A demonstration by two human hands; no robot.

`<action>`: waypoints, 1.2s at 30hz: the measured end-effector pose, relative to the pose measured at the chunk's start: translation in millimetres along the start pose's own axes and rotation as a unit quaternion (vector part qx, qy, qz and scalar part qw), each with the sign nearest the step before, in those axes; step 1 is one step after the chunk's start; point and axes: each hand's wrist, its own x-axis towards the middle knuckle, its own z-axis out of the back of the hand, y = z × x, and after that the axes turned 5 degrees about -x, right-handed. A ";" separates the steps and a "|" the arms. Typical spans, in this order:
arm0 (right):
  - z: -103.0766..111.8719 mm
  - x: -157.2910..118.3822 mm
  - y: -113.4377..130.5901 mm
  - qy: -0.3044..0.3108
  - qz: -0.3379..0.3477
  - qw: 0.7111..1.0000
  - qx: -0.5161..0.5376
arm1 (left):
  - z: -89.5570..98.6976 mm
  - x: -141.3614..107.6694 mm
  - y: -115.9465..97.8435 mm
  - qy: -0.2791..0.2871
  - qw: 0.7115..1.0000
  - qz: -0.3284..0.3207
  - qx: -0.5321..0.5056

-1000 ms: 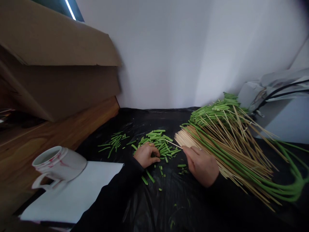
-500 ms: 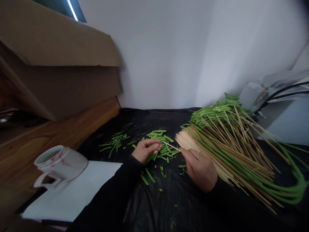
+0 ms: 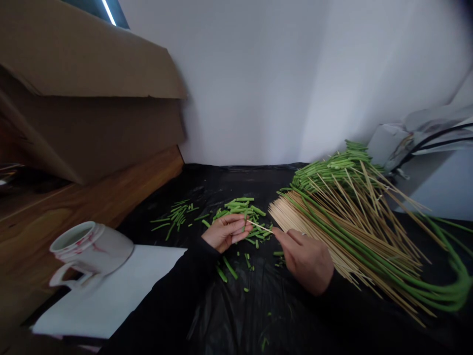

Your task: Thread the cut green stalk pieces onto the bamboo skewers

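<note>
My left hand (image 3: 226,232) pinches a short green stem piece (image 3: 246,220) over a pile of cut green pieces (image 3: 241,203). A thin wooden skewer (image 3: 260,226) runs from that piece to my right hand (image 3: 306,259), whose fingers are closed on its other end. The tip of the skewer meets the green piece at my left fingertips; how far it goes in cannot be seen. Right of my right hand lies a large bundle of wooden skewers (image 3: 295,217), with long green stems (image 3: 354,241) across it.
Stacked green pieces (image 3: 332,167) lie behind the skewers. A few cut pieces (image 3: 177,214) are scattered on the black plastic sheet (image 3: 218,315). At the left are a stained white mug (image 3: 99,249) on white paper (image 3: 144,276) and a cardboard box (image 3: 121,128). A wall stands behind.
The green piece in my left hand now stands more upright, and the fingers of that hand have spread slightly lower. My right hand has barely moved.
</note>
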 end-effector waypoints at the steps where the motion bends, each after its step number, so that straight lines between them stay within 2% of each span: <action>1: -0.2 -0.1 0.1 0.000 0.000 1.000 0.000 | 0.3 0.0 0.1 -0.003 1.000 -0.002 0.000; 7: -0.8 -0.5 0.9 0.001 -0.002 1.000 -0.001 | 2.7 1.3 -1.6 -0.009 0.999 -0.014 0.029; 9: -0.5 -0.2 0.6 -0.003 0.001 1.000 -0.003 | 4.1 2.4 -3.1 -0.015 0.995 -0.051 0.080; 11: -0.2 0.3 -0.1 -0.005 0.002 1.000 -0.006 | 5.8 3.3 -4.6 -0.016 0.975 -0.114 0.192; 13: 0.2 0.7 -1.0 -0.004 0.000 1.000 -0.009 | 7.8 3.4 -6.0 -0.011 0.918 -0.182 0.351; 15: 0.5 0.9 -1.7 -0.003 -0.002 1.000 -0.010 | 11.0 2.6 -8.4 -0.014 0.833 -0.226 0.505; 17: 0.8 1.0 -1.8 -0.004 -0.002 1.000 -0.009 | 16.4 1.4 -12.7 -0.033 0.754 -0.235 0.613; 18: 0.9 1.1 -1.7 -0.005 -0.003 1.000 -0.010 | 19.9 0.8 -15.8 -0.041 0.727 -0.224 0.648; 20: 1.0 1.2 -1.1 -0.006 -0.003 1.000 -0.013 | 27.8 0.1 -22.8 -0.039 0.700 -0.176 0.691; 23: 0.4 1.0 -0.3 -0.005 -0.002 1.000 -0.015 | 37.3 0.1 -30.7 -0.027 0.688 -0.117 0.716; 26: -0.2 0.7 -0.3 -0.006 -0.004 1.000 -0.011 | 39.2 0.9 -30.3 0.006 0.692 -0.102 0.714; 29: 0.4 0.9 -0.5 -0.002 -0.004 1.000 -0.007 | 33.9 1.3 -24.9 0.046 0.729 -0.124 0.672; 31: 1.4 1.5 -0.3 -0.003 -0.004 1.000 -0.006 | 27.9 0.9 -22.7 0.056 0.775 -0.154 0.611; 33: 2.5 2.0 0.2 -0.005 -0.005 1.000 -0.005 | 21.3 -0.1 -22.4 0.044 0.834 -0.185 0.518; 36: 3.5 2.1 1.4 -0.002 -0.006 1.000 0.000 | 12.5 -2.0 -21.9 0.011 0.926 -0.159 0.342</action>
